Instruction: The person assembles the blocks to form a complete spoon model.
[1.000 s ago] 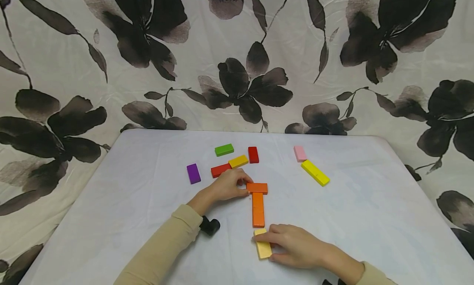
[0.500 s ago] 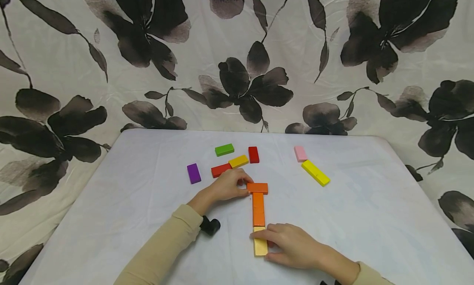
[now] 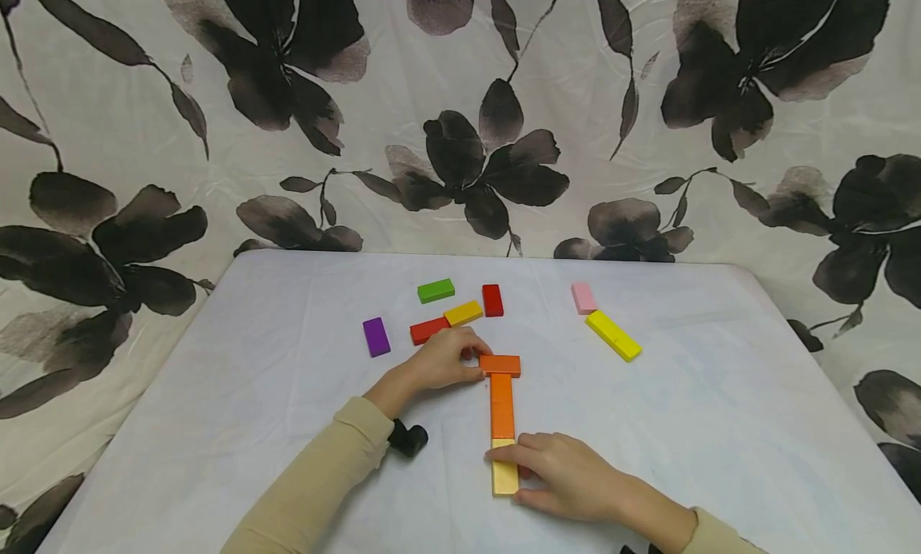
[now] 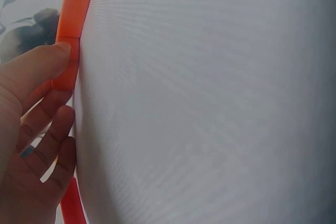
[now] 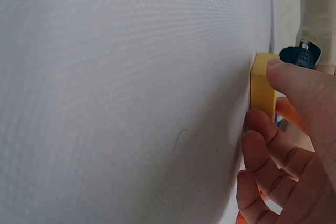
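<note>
In the head view, a short orange block (image 3: 500,365) lies crosswise against the far end of a longer orange block (image 3: 502,408), making a T. My left hand (image 3: 442,360) pinches the crosswise block by its left end, thumb on the near side, as the left wrist view also shows on the orange block (image 4: 65,77). A pale yellow block (image 3: 505,479) continues the T's stem toward me, its far end against the long orange block. My right hand (image 3: 576,476) holds it, index finger across its top and thumb near its close end; part of it is covered.
Beyond my left hand lie a red block (image 3: 428,331), a yellow block (image 3: 464,313), another red block (image 3: 492,300), a green block (image 3: 436,291) and a purple block (image 3: 376,337). Farther right, a pink block (image 3: 584,298) touches a long yellow block (image 3: 613,336).
My right hand has slid the pale yellow block away from me and slightly left, straightening it and closing the gap to the long orange block. My left hand has stayed in place.
</note>
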Available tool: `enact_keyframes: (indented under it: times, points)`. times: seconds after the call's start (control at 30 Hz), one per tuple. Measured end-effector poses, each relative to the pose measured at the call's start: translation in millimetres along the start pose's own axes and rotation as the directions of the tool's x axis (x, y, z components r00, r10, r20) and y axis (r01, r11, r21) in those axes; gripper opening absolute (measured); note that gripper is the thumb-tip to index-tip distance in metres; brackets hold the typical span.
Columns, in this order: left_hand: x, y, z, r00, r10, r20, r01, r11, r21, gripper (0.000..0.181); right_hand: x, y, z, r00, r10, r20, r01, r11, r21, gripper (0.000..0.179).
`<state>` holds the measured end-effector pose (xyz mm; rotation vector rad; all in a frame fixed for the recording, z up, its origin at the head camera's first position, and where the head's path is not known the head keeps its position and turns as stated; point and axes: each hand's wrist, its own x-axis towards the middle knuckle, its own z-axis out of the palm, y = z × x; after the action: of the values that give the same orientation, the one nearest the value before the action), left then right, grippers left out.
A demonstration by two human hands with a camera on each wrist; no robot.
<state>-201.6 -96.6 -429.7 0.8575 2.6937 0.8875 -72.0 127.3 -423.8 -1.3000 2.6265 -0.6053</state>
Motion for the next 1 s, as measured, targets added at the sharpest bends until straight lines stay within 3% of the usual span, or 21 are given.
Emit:
enact_keyframes:
  times: [0.33,0.67,1.0]
  points:
    - [0.9,-0.9,-0.2,1.0,-0.001,0.003,0.001,1.0,0.002,0.025,0.3,1.2,0.6,1.0,-0.009,-0.012,0.009,1.0,-0.004,0.047]
    - [1.7,-0.6,-0.5,1.0,-0.006,0.004,0.006,1.0,0.002,0.026,1.5,1.4,-0.4,0.999,0.037,0.03,-0.038,0.999,0.023,0.047]
    - [3.3,0.1,-1.6,1.0,-0.019,0.0,0.019,1.0,0.002,0.027,1.7,2.5,1.1,0.999,0.037,0.008,-0.037,0.999,0.003,0.047]
